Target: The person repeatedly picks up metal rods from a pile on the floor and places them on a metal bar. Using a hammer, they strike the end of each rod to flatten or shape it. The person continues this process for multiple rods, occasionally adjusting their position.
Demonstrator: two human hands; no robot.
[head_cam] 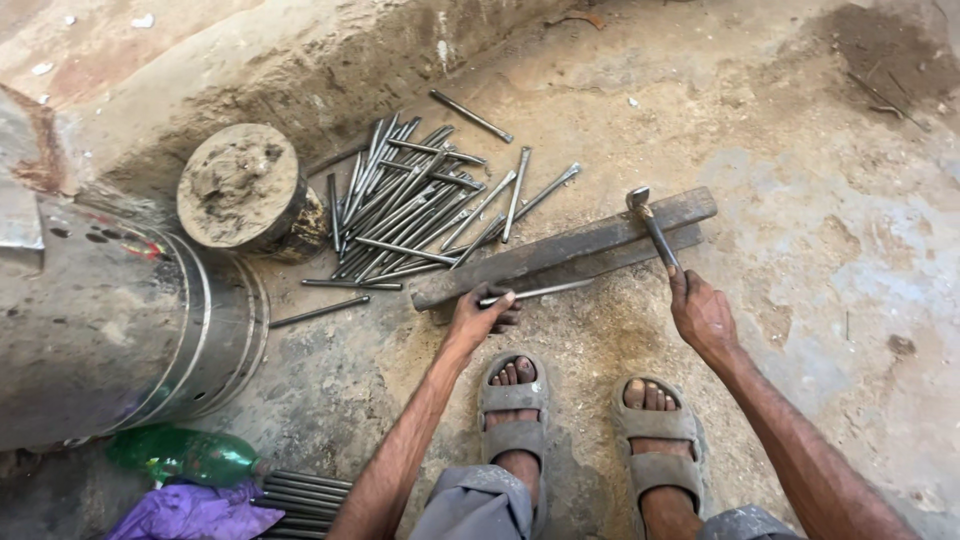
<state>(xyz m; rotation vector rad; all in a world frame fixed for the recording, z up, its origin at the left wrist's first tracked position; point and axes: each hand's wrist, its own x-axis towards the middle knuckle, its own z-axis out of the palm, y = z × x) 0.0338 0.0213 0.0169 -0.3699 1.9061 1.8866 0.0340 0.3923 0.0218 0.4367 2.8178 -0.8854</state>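
Right grip (700, 312) clenched round raised hammer (650, 225); left grip (480, 315) pinches rod (535, 292) against iron bar (570, 248).

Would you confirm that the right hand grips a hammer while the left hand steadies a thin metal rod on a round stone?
Not quite: in the head view the left hand steadies the thin metal rod on a long flat iron bar, not a round stone. The right hand does grip the hammer.

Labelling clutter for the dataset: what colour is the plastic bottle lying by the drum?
Green, translucent: the bottle shows best in the head view, at lower left.
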